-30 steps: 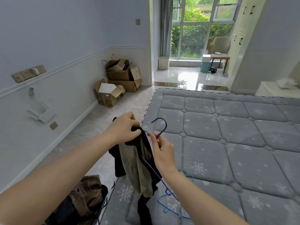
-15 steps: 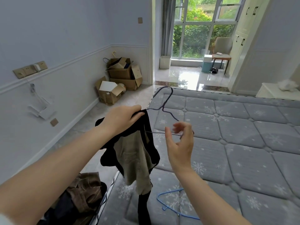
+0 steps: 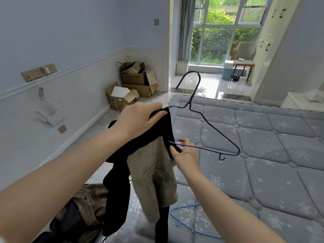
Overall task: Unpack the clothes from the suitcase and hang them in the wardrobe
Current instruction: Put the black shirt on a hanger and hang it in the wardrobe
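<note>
Writing: a pale script design runs across the beige panel of the garment (image 3: 154,174); its letters cannot be read. No brand or label is legible elsewhere.
Garment: black with a beige front, hanging in the air over the left edge of the mattress (image 3: 263,155), its lower end dangling towards the near-left corner.
Left hand (image 3: 138,118): clenched on the black top edge of the garment, where one end of the hanger (image 3: 213,128) goes into the cloth. The garment hangs straight down below this grip.
Right hand (image 3: 185,155): lower and to the right of the left hand, fingers (image 3: 183,141) pinching the black fabric together with the hanger's bottom bar.
Hanger: dark wire, tilted, hook pointing up and away from the person. Its left part is inside the garment; its right shoulder and small end hook stick out bare over the mattress, to the right of the right hand.
Blue hanger (image 3: 189,220): lies flat on the mattress near its near-left corner, below the right forearm, partly behind the garment.
Clothes pile (image 3: 84,204): brown and dark clothes lie low at the left, beside the mattress's left edge, under the left forearm; what holds them cannot be made out.
Boxes (image 3: 135,85): open cardboard boxes stand on the floor against the far wall, well apart from the hands.
</note>
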A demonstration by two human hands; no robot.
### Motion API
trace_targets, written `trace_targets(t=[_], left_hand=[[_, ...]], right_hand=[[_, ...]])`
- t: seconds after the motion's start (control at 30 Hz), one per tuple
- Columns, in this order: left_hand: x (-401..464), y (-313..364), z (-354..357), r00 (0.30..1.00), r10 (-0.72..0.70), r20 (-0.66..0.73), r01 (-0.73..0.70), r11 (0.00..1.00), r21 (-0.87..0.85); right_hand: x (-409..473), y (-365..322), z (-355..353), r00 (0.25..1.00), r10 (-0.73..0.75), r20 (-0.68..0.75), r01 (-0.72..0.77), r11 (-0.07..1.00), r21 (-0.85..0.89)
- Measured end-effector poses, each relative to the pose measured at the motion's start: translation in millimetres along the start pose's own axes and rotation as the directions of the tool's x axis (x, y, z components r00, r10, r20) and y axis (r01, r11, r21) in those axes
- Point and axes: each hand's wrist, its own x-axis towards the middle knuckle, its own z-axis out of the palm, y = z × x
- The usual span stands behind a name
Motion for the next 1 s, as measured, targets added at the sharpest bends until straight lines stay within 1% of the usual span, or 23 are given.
trace_targets(t=[0.07, 0.1, 0.13, 0.17, 0.2, 0.23, 0.27, 0.3, 0.33, 0.37, 0.4, 0.47, 0.5, 0.53, 0.57, 0.6, 0.63, 0.67, 0.7, 0.8, 0.83, 0.9, 1.0], left_hand=[[-1, 4, -7, 1.000, 0.016, -0.003, -0.016, 1.000, -0.011], [-3, 4, -10, 1.000, 0.022, -0.007, -0.022, 1.000, -0.020], [-4, 4, -14, 1.000, 0.021, -0.015, -0.021, 0.999, -0.030], [-6, 1, -18, 1.000, 0.008, -0.022, -0.009, 0.999, -0.039], [-8, -3, -22, 1.000, -0.009, -0.029, 0.008, 0.999, -0.048], [-10, -7, -25, 0.999, -0.029, -0.033, 0.027, 0.998, -0.057], [-13, -12, -29, 0.998, -0.046, -0.035, 0.044, 0.997, -0.068], [-16, -17, -31, 0.997, -0.062, -0.036, 0.059, 0.995, -0.081], [-19, -21, -33, 0.996, -0.076, -0.039, 0.072, 0.993, -0.094], [-22, -25, -35, 0.995, -0.088, -0.046, 0.083, 0.991, -0.106], [-25, -28, -37, 0.994, -0.099, -0.051, 0.092, 0.989, -0.118], [-34, -32, -37, 0.993, -0.115, -0.039, 0.108, 0.984, -0.142], [-37, -33, -35, 0.993, -0.116, -0.026, 0.111, 0.982, -0.154], [-41, -34, -33, 0.993, -0.117, -0.014, 0.113, 0.980, -0.167], [-44, -35, -31, 0.993, -0.117, -0.004, 0.114, 0.977, -0.182], [-46, -37, -28, 0.993, -0.121, 0.004, 0.119, 0.973, -0.196], [-47, -39, -26, 0.992, -0.129, 0.010, 0.128, 0.969, -0.210], [-49, -41, -25, 0.990, -0.137, 0.016, 0.137, 0.964, -0.229], [-50, -42, -24, 0.989, -0.144, 0.020, 0.145, 0.955, -0.258], [-55, -44, -22, 0.985, -0.173, 0.014, 0.168, 0.930, -0.327], [-56, -43, -22, 0.983, -0.181, 0.008, 0.173, 0.928, -0.329], [-58, -45, -21, 0.982, -0.191, -0.015, 0.177, 0.936, -0.304], [-61, -51, -18, 0.978, -0.192, -0.080, 0.169, 0.959, -0.229]], right_hand=[[10, 1, 0, 1.000, 0.002, 0.004, 0.000, 0.964, -0.267], [15, 4, -2, 1.000, -0.001, -0.006, -0.001, 0.938, -0.346], [20, 8, -4, 1.000, 0.016, -0.015, -0.021, 0.935, -0.355], [25, 12, -6, 0.999, 0.047, -0.015, -0.049, 0.952, -0.303], [28, 16, -10, 0.995, 0.101, -0.008, -0.101, 0.977, -0.187], [31, 19, -15, 0.983, 0.184, 0.010, -0.184, 0.983, -0.003], [31, 19, -20, 0.962, 0.266, 0.058, -0.273, 0.936, 0.223], [31, 19, -26, 0.940, 0.317, 0.127, -0.340, 0.825, 0.452], [29, 19, -32, 0.923, 0.336, 0.186, -0.374, 0.677, 0.634], [29, 19, -37, 0.913, 0.342, 0.222, -0.384, 0.537, 0.751], [28, 18, -42, 0.907, 0.338, 0.253, -0.383, 0.404, 0.831], [29, 17, -51, 0.889, 0.346, 0.299, -0.379, 0.191, 0.906], [30, 14, -56, 0.878, 0.349, 0.328, -0.385, 0.105, 0.917], [29, 11, -60, 0.861, 0.344, 0.375, -0.412, 0.037, 0.911], [29, 8, -64, 0.848, 0.327, 0.417, -0.445, 0.013, 0.895], [27, 4, -68, 0.839, 0.310, 0.447, -0.475, 0.019, 0.880], [29, 5, -71, 0.834, 0.321, 0.449, -0.490, 0.057, 0.870], [30, 5, -73, 0.834, 0.335, 0.439, -0.500, 0.119, 0.858], [32, 9, -75, 0.838, 0.367, 0.403, -0.493, 0.195, 0.848], [35, 12, -79, 0.858, 0.462, 0.223, -0.411, 0.360, 0.838], [35, 12, -81, 0.863, 0.472, 0.180, -0.389, 0.394, 0.833], [31, 8, -86, 0.868, 0.462, 0.183, -0.385, 0.395, 0.834], [27, 6, -91, 0.861, 0.465, 0.207, -0.420, 0.417, 0.806]])
